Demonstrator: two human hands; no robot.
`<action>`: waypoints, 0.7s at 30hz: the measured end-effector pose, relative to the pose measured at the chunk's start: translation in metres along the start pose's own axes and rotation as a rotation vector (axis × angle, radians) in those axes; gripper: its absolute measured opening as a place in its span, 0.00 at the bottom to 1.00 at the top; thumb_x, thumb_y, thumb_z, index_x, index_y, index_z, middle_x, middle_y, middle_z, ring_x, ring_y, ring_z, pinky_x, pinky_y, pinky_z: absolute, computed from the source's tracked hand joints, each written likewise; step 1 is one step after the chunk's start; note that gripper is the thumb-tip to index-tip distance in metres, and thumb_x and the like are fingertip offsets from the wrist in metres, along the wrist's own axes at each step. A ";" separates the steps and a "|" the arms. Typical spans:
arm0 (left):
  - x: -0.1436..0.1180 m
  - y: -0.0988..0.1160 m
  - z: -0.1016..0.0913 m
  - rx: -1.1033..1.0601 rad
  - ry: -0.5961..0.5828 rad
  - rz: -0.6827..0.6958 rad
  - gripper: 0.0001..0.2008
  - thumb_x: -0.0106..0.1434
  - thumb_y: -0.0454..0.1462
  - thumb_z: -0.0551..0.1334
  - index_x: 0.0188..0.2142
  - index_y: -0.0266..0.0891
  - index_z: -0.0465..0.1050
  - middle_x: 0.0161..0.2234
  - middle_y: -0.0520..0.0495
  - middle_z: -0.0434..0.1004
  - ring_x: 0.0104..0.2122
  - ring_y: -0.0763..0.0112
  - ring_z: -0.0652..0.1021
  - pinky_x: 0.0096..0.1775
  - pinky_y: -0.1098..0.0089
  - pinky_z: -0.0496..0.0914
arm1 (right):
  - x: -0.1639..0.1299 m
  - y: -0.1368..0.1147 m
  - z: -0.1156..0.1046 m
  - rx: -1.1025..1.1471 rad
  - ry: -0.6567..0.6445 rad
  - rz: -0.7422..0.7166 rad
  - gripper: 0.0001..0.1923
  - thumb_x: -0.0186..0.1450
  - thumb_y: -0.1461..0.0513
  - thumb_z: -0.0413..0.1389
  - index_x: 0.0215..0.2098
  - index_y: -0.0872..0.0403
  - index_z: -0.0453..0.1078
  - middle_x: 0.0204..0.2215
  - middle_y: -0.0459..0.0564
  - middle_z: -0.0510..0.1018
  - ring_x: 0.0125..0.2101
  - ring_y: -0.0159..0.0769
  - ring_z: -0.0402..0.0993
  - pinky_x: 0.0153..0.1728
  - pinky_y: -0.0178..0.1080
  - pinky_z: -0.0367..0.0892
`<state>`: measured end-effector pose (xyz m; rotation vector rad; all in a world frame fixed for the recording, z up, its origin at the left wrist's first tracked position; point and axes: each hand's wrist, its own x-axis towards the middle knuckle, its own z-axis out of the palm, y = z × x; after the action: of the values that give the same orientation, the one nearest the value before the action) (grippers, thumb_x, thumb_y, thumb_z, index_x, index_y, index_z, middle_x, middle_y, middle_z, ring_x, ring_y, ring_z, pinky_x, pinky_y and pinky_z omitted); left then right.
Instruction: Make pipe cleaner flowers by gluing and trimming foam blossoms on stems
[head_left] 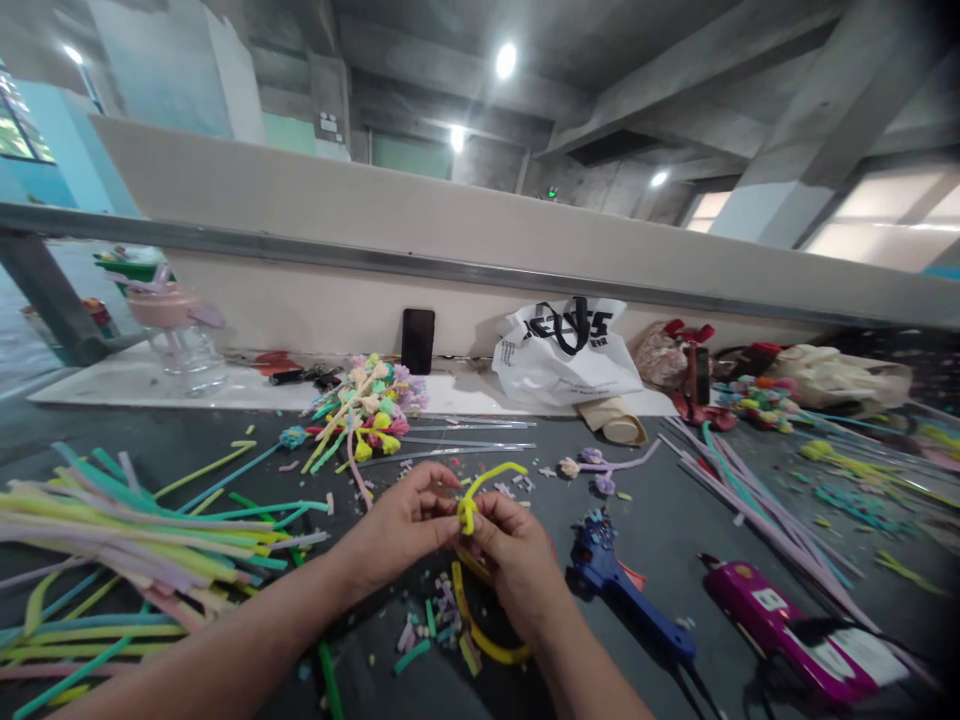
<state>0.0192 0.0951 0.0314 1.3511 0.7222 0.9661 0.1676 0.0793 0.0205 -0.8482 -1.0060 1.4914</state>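
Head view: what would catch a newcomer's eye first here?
At centre, the left hand and right hand together pinch a yellow pipe cleaner bent into a loop. A big heap of pastel pipe cleaners fans out on the dark table at left, and a blue glue gun and a magenta one lie at right.

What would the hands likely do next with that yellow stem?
Probably keep winding: the left hand and right hand pinch a small coil at the yellow stem, whose free end arcs loose above, not yet wrapped.
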 end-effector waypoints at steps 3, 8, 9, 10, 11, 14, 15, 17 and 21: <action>0.000 0.004 -0.001 -0.066 -0.059 -0.044 0.08 0.56 0.36 0.61 0.35 0.36 0.66 0.28 0.52 0.69 0.28 0.75 0.70 0.32 0.74 0.64 | 0.000 0.000 -0.003 -0.043 0.005 -0.008 0.10 0.52 0.60 0.63 0.24 0.57 0.68 0.17 0.41 0.68 0.19 0.25 0.60 0.23 0.29 0.55; -0.002 0.007 -0.001 -0.097 -0.023 -0.059 0.05 0.55 0.36 0.61 0.30 0.36 0.67 0.24 0.54 0.66 0.25 0.78 0.67 0.30 0.76 0.61 | -0.002 0.001 -0.001 -0.054 0.029 0.012 0.12 0.51 0.59 0.63 0.24 0.56 0.66 0.17 0.40 0.66 0.18 0.24 0.56 0.21 0.29 0.51; -0.001 0.007 -0.001 -0.093 -0.016 -0.058 0.04 0.54 0.35 0.61 0.29 0.36 0.67 0.23 0.55 0.66 0.24 0.78 0.67 0.29 0.76 0.61 | -0.003 0.001 0.000 -0.058 0.030 0.020 0.12 0.51 0.59 0.64 0.23 0.56 0.65 0.16 0.40 0.66 0.18 0.24 0.56 0.21 0.29 0.50; -0.001 0.007 -0.002 -0.083 -0.015 -0.063 0.04 0.53 0.35 0.61 0.28 0.36 0.68 0.23 0.55 0.66 0.23 0.78 0.67 0.29 0.76 0.60 | -0.003 0.001 0.002 -0.063 0.026 0.030 0.13 0.50 0.59 0.64 0.23 0.56 0.65 0.16 0.40 0.65 0.18 0.24 0.55 0.21 0.29 0.49; -0.001 0.007 -0.003 -0.067 -0.018 -0.072 0.03 0.53 0.34 0.61 0.27 0.36 0.68 0.22 0.55 0.66 0.23 0.79 0.66 0.28 0.76 0.59 | -0.004 0.001 0.002 -0.066 0.020 0.041 0.13 0.49 0.58 0.64 0.23 0.56 0.65 0.17 0.40 0.65 0.18 0.24 0.55 0.21 0.29 0.49; 0.001 0.008 -0.007 -0.021 -0.060 -0.127 0.03 0.52 0.33 0.61 0.26 0.35 0.68 0.19 0.56 0.66 0.21 0.79 0.66 0.26 0.77 0.57 | -0.003 0.002 0.002 -0.076 -0.009 0.071 0.14 0.49 0.57 0.64 0.23 0.56 0.64 0.17 0.40 0.64 0.18 0.24 0.54 0.21 0.29 0.48; 0.002 0.008 -0.009 -0.016 -0.077 -0.148 0.03 0.52 0.33 0.61 0.25 0.35 0.67 0.19 0.56 0.66 0.21 0.79 0.66 0.26 0.77 0.57 | -0.003 0.002 0.000 -0.085 -0.012 0.075 0.14 0.50 0.57 0.64 0.23 0.56 0.64 0.16 0.39 0.64 0.18 0.24 0.54 0.21 0.29 0.48; 0.002 0.010 -0.012 -0.025 -0.099 -0.180 0.04 0.51 0.34 0.61 0.24 0.35 0.67 0.18 0.55 0.66 0.20 0.79 0.66 0.25 0.77 0.57 | -0.001 0.001 -0.003 -0.123 -0.003 0.068 0.14 0.51 0.56 0.62 0.24 0.55 0.64 0.16 0.39 0.62 0.17 0.24 0.52 0.20 0.29 0.48; 0.002 0.014 -0.017 -0.059 -0.111 -0.238 0.09 0.50 0.39 0.63 0.24 0.35 0.66 0.20 0.54 0.67 0.19 0.78 0.67 0.25 0.75 0.60 | 0.001 -0.004 -0.009 -0.393 0.009 -0.069 0.11 0.53 0.57 0.60 0.24 0.55 0.67 0.17 0.40 0.63 0.19 0.26 0.55 0.21 0.30 0.51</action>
<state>0.0036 0.1041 0.0434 1.2257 0.7453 0.7126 0.1768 0.0820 0.0205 -1.0823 -1.3333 1.2476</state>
